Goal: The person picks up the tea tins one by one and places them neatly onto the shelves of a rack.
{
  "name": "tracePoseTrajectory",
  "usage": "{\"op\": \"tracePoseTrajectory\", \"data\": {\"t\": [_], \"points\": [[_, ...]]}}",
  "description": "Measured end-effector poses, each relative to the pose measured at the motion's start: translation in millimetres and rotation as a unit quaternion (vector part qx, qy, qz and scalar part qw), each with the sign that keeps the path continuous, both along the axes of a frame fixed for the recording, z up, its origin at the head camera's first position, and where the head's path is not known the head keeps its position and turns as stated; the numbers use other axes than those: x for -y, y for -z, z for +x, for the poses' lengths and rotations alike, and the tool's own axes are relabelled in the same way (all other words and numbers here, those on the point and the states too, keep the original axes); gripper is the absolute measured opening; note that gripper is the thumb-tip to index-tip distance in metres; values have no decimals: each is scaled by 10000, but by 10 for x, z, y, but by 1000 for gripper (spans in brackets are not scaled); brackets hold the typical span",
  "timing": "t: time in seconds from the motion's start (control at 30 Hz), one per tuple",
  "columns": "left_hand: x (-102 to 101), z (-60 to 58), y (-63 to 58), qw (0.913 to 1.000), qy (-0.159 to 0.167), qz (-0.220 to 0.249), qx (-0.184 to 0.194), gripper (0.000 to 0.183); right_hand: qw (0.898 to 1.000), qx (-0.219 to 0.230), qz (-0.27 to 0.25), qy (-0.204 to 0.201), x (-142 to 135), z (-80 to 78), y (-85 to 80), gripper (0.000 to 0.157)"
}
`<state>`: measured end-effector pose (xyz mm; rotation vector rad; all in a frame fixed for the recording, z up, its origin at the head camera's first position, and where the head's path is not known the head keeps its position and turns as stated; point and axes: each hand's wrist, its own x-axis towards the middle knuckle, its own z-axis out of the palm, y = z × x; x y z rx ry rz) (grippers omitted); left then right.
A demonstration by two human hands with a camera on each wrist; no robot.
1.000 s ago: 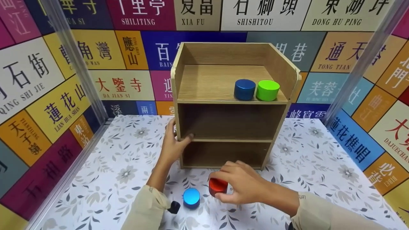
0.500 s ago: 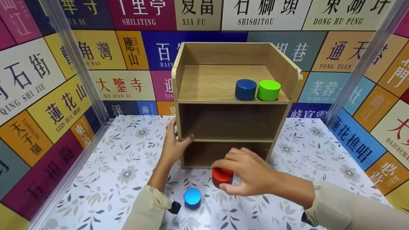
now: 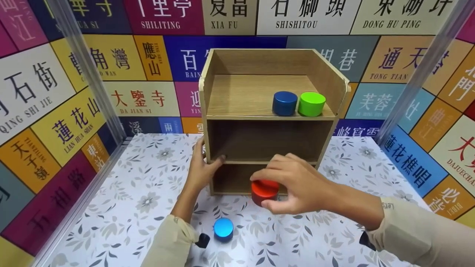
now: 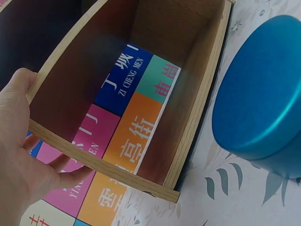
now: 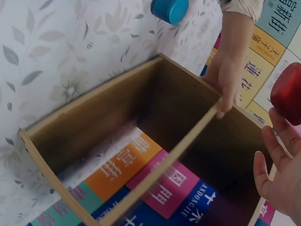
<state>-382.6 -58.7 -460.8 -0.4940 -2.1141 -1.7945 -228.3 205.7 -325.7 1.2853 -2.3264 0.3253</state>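
Observation:
My left hand (image 3: pixel 202 167) grips the left side panel of a small wooden shelf unit (image 3: pixel 263 118), its thumb at the front by the middle board. In the left wrist view, several fingers show outside the panel. My right hand (image 3: pixel 297 183) holds a red round tin (image 3: pixel 265 193) between thumb and fingers, in front of the lowest compartment. A light blue round tin (image 3: pixel 223 229) stands on the cloth nearer to me. On the top board, toward the right, a dark blue tin (image 3: pixel 284 104) and a bright green tin (image 3: pixel 311 104) stand side by side.
A white flowered cloth (image 3: pixel 148 202) covers the table. The two lower compartments, with an open back in the wrist views, hold nothing visible. Sign-covered walls (image 3: pixel 141 96) rise behind and on both sides, with clear corner posts (image 3: pixel 87 70).
My right hand has moved up and slightly right with the red tin, from near the light blue tin to the shelf unit's lower front. My left hand has stayed in place.

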Motion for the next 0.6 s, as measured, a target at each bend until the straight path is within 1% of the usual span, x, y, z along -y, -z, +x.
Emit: {"op": "tracePoseTrajectory", "data": {"t": [0.13, 0.33, 0.43, 0.6], "points": [[-3, -1, 3, 10000, 14, -7, 30, 78, 10000, 7, -37, 74, -9, -4, -152, 44], [6, -7, 7, 10000, 33, 13, -1, 80, 9999, -99, -60, 24, 37, -16, -406, 45], [5, -5, 9, 10000, 35, 30, -9, 80, 9999, -141, -45, -5, 59, -25, -509, 44], [-2, 0, 1, 10000, -19, -80, 6, 80, 9995, -290, -63, -53, 71, -58, -670, 45]]}}
